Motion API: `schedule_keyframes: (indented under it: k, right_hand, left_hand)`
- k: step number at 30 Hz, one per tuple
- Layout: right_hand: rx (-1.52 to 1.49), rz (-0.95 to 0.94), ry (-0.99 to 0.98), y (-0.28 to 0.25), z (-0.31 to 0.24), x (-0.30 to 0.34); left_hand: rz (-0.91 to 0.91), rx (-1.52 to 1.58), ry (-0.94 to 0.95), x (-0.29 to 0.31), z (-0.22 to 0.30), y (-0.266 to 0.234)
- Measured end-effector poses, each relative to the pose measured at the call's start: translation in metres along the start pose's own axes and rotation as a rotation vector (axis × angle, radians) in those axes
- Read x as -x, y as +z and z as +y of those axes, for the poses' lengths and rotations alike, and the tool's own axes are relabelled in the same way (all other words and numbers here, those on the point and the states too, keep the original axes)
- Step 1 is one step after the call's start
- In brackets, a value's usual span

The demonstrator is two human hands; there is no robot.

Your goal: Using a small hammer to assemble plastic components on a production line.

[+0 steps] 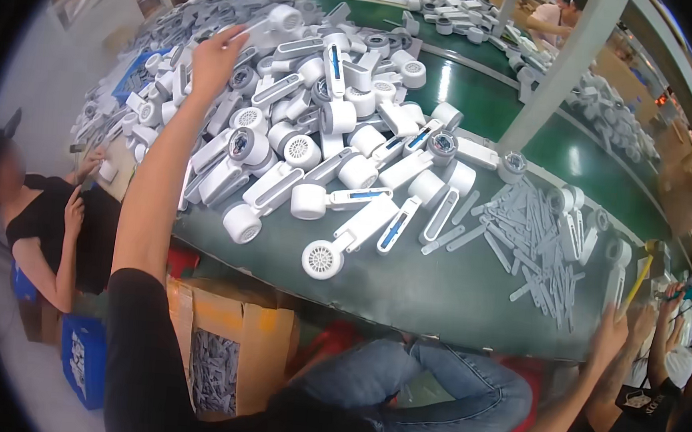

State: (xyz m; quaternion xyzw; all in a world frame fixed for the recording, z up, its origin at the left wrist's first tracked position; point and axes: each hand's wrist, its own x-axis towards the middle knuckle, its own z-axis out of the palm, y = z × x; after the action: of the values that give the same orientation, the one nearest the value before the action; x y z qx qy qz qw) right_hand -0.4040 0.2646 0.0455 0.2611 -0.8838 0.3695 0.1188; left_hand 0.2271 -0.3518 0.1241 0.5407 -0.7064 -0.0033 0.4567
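My left arm stretches over a large heap of white handheld fan bodies (302, 150). At the heap's far left, my left hand (215, 61) is closed on the handle end of a white handheld fan (283, 19), its round head pointing away. Low at the right, my right hand (610, 335) is closed round the lower end of another white handheld fan (618, 253), held upright at the table's edge. A yellow stick (638, 283) rises beside it; which hand holds the stick I cannot tell. Some fan handles in the heap show blue strips inside.
Grey flat strips (532, 245) lie piled on the green table (278, 271). Below stand a cardboard box (269, 347) of grey pieces and a blue crate (86, 358). Co-workers sit left (49, 219) and right (642, 397). A white post (564, 79) rises beside the green conveyor (471, 92).
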Motion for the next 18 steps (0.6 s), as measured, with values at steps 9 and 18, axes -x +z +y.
schedule_keyframes:
  k: [9,18]
  right_hand:
    - [-0.157,-0.853,-0.03,0.017,-0.107,0.094]
    - [-0.633,-1.007,0.229,0.058,-0.132,0.125]
  left_hand:
    - [-0.117,-0.21,0.4,-0.054,-0.038,0.081]
    - [-0.546,0.218,0.553,0.132,0.14,0.033]
